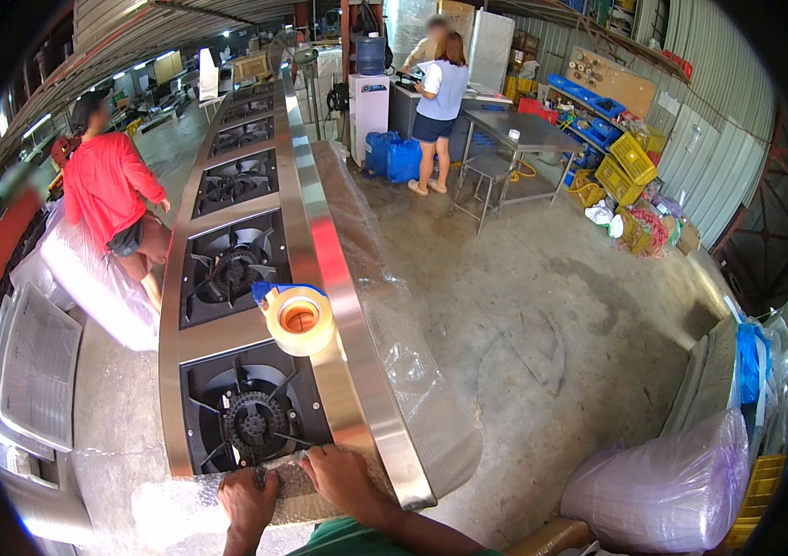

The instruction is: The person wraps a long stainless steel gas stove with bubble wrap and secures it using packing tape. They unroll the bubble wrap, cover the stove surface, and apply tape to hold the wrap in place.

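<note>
A long stainless steel gas stove (227, 345) with a row of black burners stretches away from me. At its near end, my left hand (248, 500) has its fingers curled onto clear bubble wrap (181, 498) along the edge. Further right on the same edge, my right hand (346, 477) also closes over the wrap, its fingertips toward the nearest burner (257, 422). Brownish material, perhaps cardboard, shows beneath the wrap between the hands. A tape dispenser with a blue part and a wide roll of tape (316, 331) sits on the steel top beyond my right hand.
Plastic wrap (431, 408) hangs along the stove's right side. A big roll of purplish bubble wrap (658, 482) lies at lower right. Left of the stove walks a person in red (116, 190). Two people stand by a steel table (528, 132) at the back.
</note>
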Tool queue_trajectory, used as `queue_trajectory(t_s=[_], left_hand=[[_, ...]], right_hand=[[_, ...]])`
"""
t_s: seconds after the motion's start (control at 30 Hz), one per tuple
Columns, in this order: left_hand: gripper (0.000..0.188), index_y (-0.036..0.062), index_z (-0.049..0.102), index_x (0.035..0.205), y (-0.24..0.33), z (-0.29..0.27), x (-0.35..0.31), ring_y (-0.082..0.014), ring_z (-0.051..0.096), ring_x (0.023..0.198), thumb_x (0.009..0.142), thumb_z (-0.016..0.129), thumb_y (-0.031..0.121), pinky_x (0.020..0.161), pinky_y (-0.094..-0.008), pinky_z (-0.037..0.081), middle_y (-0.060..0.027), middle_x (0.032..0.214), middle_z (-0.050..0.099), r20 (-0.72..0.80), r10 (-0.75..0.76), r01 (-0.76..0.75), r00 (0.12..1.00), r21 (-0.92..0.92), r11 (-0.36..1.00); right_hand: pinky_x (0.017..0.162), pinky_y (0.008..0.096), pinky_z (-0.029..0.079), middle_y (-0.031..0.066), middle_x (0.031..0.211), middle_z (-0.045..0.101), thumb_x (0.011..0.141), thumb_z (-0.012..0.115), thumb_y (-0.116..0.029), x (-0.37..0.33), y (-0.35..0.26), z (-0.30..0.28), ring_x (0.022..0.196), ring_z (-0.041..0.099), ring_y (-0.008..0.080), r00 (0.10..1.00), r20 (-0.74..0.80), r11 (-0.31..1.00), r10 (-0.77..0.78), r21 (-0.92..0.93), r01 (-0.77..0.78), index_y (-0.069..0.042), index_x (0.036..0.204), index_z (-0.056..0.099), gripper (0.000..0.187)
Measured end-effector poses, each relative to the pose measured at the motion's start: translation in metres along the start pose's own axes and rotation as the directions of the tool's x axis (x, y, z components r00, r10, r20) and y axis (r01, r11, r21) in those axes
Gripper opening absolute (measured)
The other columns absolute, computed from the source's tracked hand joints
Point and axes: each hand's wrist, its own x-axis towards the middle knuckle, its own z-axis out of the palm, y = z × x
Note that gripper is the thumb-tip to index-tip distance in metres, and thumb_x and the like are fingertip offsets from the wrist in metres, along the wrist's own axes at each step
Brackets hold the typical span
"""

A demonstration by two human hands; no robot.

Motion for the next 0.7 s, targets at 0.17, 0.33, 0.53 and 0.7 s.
queue_trajectory(t_s=[0.17,0.33,0.53,0.7], left_hand=[[0.028,0.0027,0.061,0.068,-0.001,-0.003,0.0,-0.0412,0.064,0.071,0.08,0.068,0.026,0.068,-0.0536,0.048,-0.0196,0.07,0.064,0.031,0.016,-0.016,0.999,-0.002,1.0],[0.024,0.0027,0.06,0.067,-0.006,0.001,-0.001,-0.0415,0.063,0.069,0.078,0.066,0.023,0.068,-0.0541,0.047,-0.0199,0.069,0.063,0.021,0.016,-0.016,1.0,-0.013,1.0],[0.023,0.0023,0.058,0.067,-0.005,0.002,-0.003,-0.0412,0.062,0.07,0.08,0.065,0.02,0.068,-0.0539,0.047,-0.019,0.07,0.063,-0.012,0.047,-0.047,0.999,-0.013,0.999],[0.02,0.0029,0.058,0.068,-0.005,0.005,-0.004,-0.0402,0.062,0.073,0.081,0.064,0.016,0.07,-0.0534,0.047,-0.0178,0.072,0.062,-0.031,0.057,-0.058,0.998,-0.026,0.998]], right_hand=[[0.056,0.0471,0.051,0.0138,0.07,0.063,0.097,0.066,-0.029,-0.001,0.004,0.006,0.064,0.066,0.0347,1.0,-0.008,1.0,0.005,0.024,-0.005,-0.007,0.081,0.059,0.029],[0.056,0.0469,0.051,0.0142,0.069,0.063,0.097,0.067,-0.028,0.0,0.004,0.006,0.064,0.065,0.0351,1.0,0.019,0.999,0.014,0.028,-0.015,-0.007,0.081,0.059,0.028],[0.056,0.047,0.051,0.0148,0.069,0.063,0.097,0.067,-0.028,0.0,0.004,0.006,0.063,0.065,0.0356,1.0,0.015,0.999,0.018,0.043,-0.019,-0.006,0.081,0.059,0.028],[0.056,0.0471,0.051,0.0157,0.068,0.062,0.097,0.067,-0.029,-0.006,0.015,0.029,0.062,0.064,0.0365,0.999,-0.044,0.999,0.005,0.046,-0.003,-0.006,0.081,0.058,0.03]])
